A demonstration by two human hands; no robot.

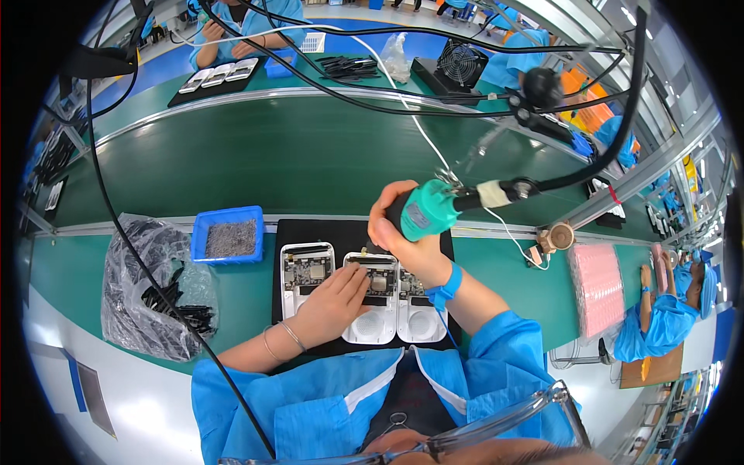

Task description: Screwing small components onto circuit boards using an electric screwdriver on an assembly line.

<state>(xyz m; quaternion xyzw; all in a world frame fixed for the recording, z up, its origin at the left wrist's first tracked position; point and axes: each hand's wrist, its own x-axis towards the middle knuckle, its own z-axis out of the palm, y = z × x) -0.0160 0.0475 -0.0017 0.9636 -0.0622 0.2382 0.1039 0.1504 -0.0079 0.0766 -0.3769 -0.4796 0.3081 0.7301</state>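
Note:
Three white plastic housings lie side by side on a black mat (310, 230): a left housing (289, 301), a middle housing (369, 332) and a right housing (421, 328). Circuit boards show inside their upper halves. My left hand (332, 304) rests on the middle housing, fingers stretched out and fingertips on its board. My right hand (418, 252) is wrapped round a green and black electric screwdriver (431, 211), held above the middle and right housings. The screwdriver's tip is hidden behind my right hand. A blue wrist strap (444, 288) circles my right wrist.
Small metal screws fill a blue tray (232, 212) at left. Beside it lies a clear bag (128, 271) with black parts. Pink bubble-wrap packing (597, 291) lies at right. A black cable (116, 201) hangs across the left side. Beyond runs a green conveyor belt (271, 163); co-workers sit across it.

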